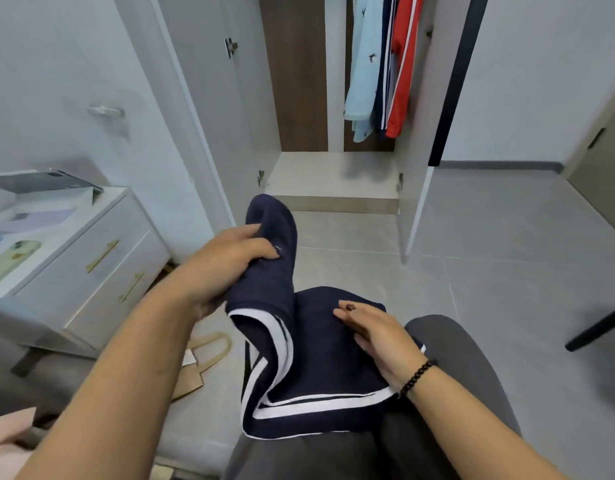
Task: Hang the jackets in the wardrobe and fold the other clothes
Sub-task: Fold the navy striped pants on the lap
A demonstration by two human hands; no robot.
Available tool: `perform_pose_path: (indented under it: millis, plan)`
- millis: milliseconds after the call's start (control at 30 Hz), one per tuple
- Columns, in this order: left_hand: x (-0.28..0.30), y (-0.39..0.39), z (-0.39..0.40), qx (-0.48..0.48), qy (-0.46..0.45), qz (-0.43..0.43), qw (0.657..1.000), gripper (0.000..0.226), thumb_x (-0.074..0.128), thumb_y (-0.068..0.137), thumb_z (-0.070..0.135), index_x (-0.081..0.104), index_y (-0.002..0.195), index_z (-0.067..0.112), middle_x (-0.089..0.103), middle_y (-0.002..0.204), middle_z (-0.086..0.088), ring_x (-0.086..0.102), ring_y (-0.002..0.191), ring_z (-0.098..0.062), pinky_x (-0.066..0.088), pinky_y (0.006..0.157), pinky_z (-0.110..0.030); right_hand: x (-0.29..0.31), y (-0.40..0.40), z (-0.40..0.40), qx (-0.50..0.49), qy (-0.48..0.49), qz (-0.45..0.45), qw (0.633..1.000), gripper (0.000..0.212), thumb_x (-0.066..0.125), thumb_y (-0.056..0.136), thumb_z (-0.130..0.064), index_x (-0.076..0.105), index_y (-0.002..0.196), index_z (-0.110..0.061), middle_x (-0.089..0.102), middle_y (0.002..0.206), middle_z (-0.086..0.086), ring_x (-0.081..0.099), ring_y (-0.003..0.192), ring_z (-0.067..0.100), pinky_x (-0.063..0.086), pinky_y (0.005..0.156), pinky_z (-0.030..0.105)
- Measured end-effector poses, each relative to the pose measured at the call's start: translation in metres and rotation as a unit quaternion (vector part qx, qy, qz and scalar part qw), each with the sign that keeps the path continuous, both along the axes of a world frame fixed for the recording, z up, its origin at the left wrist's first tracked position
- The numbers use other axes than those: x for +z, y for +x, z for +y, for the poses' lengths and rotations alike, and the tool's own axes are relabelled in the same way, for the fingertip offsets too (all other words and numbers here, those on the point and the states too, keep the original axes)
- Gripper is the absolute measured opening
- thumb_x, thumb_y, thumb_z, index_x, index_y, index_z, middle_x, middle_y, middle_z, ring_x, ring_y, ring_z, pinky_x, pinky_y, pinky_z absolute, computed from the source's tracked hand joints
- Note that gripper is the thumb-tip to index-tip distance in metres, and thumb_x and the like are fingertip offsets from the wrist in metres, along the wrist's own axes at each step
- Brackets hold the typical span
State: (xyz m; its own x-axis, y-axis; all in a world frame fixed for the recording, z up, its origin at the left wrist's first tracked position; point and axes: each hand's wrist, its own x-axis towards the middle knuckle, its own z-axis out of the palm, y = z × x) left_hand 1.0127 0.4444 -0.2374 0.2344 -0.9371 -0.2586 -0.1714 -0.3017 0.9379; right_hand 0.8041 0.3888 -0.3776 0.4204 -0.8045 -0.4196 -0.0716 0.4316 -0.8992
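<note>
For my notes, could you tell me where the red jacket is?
The red jacket hangs at the head view's upper right, inside the open wardrobe, rightmost beside a navy striped garment.

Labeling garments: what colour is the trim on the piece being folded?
White trim on a navy garment, clearest in the head view.

One head-worn view looks forward and down (close over the lap) toward the wardrobe (pixel 333 98).

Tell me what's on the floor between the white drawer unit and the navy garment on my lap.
In the head view, a brown paper bag with looped handles lies on the floor between the drawer unit and the navy garment.
</note>
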Motion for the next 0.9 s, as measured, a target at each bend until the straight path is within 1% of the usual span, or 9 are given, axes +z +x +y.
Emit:
perform_pose_path:
  millis: [100,167,300,367,500,567,667,800,900]
  plan:
    - [-0.021,-0.062,-0.032,-0.102,0.012,-0.040,0.994,0.035,0.059,0.075,0.018,0.058,0.106,0.003,0.057,0.068,-0.004,0.055,0.055,-0.014,0.043,0.051,-0.024,-0.004,-0.020,-0.017,-0.089,0.130,-0.094,0.983,0.049,0.033,0.100,-0.045,0.063,0.117,-0.010,0.066,0.120,0.013,0.056,0.119,0.028,0.038,0.107,0.047]
    - [-0.047,-0.096,-0.048,-0.136,0.030,-0.053,0.989,0.032,0.058,0.083,0.016,0.053,0.112,0.004,0.058,0.066,0.001,0.056,0.049,-0.014,0.046,0.048,-0.024,-0.006,-0.032,-0.021,-0.134,0.193,-0.156,0.959,0.066,0.031,0.097,-0.056,0.059,0.121,-0.001,0.064,0.119,0.023,0.058,0.116,0.038,0.039,0.104,0.055]
    - [-0.102,-0.128,-0.051,-0.149,0.106,0.011,0.983,0.070,0.054,0.094,0.025,0.016,0.154,0.018,0.073,0.095,-0.008,0.072,0.085,-0.021,0.058,0.077,-0.032,-0.011,-0.049,-0.025,-0.161,0.257,-0.204,0.931,0.075,0.040,0.090,-0.064,0.076,0.083,0.002,0.072,0.085,0.024,0.071,0.071,0.034,0.058,0.063,0.039]
    - [-0.121,-0.127,-0.039,-0.127,0.108,0.039,0.985,0.068,0.053,0.098,0.022,0.015,0.154,0.017,0.074,0.093,-0.003,0.072,0.087,-0.015,0.059,0.076,-0.026,-0.017,-0.057,-0.026,-0.128,0.262,-0.171,0.941,0.071,0.045,0.086,-0.064,0.078,0.078,-0.002,0.072,0.080,0.020,0.071,0.066,0.031,0.057,0.060,0.035]
    - [-0.138,-0.102,-0.002,-0.020,-0.074,-0.159,0.984,0.048,0.054,0.094,0.010,0.046,0.137,0.029,0.060,0.121,0.014,0.055,0.109,0.008,0.045,0.094,-0.012,-0.029,-0.057,-0.025,-0.066,0.236,-0.083,0.966,0.033,0.067,0.085,-0.028,0.072,0.108,-0.005,0.072,0.105,0.017,0.070,0.092,0.031,0.057,0.077,0.039]
    - [-0.140,-0.091,0.012,0.000,-0.125,-0.274,0.953,0.049,0.056,0.092,0.011,0.046,0.138,0.028,0.047,0.136,0.013,0.042,0.124,0.006,0.036,0.104,-0.014,-0.036,-0.053,-0.027,-0.050,0.164,-0.001,0.985,0.024,0.070,0.083,-0.015,0.071,0.105,-0.004,0.074,0.098,0.014,0.071,0.089,0.029,0.058,0.074,0.036]
    - [-0.144,-0.080,0.026,0.060,-0.079,-0.368,0.925,0.056,0.060,0.090,0.021,0.041,0.143,0.020,0.031,0.148,0.004,0.028,0.137,-0.011,0.022,0.111,-0.023,-0.046,-0.045,-0.030,-0.019,0.039,0.092,0.995,0.006,0.071,0.083,-0.014,0.074,0.089,-0.012,0.075,0.088,0.002,0.071,0.077,0.015,0.055,0.063,0.024]
    - [-0.139,-0.061,0.032,0.178,0.010,-0.345,0.921,0.080,0.072,0.078,0.046,0.037,0.145,0.020,0.039,0.143,-0.002,0.034,0.132,-0.022,0.032,0.110,-0.040,-0.057,-0.035,-0.029,0.004,0.077,0.090,0.993,0.012,0.072,0.084,-0.021,0.072,0.088,-0.009,0.075,0.087,0.005,0.070,0.079,0.020,0.053,0.066,0.027]
    - [-0.136,-0.044,0.039,0.223,0.107,-0.163,0.955,0.084,0.080,0.065,0.057,0.049,0.132,0.016,0.058,0.128,-0.001,0.057,0.113,-0.021,0.047,0.099,-0.042,-0.057,-0.029,-0.026,0.010,0.149,0.059,0.987,0.030,0.075,0.081,-0.027,0.070,0.099,-0.003,0.074,0.095,0.013,0.071,0.088,0.029,0.056,0.076,0.035]
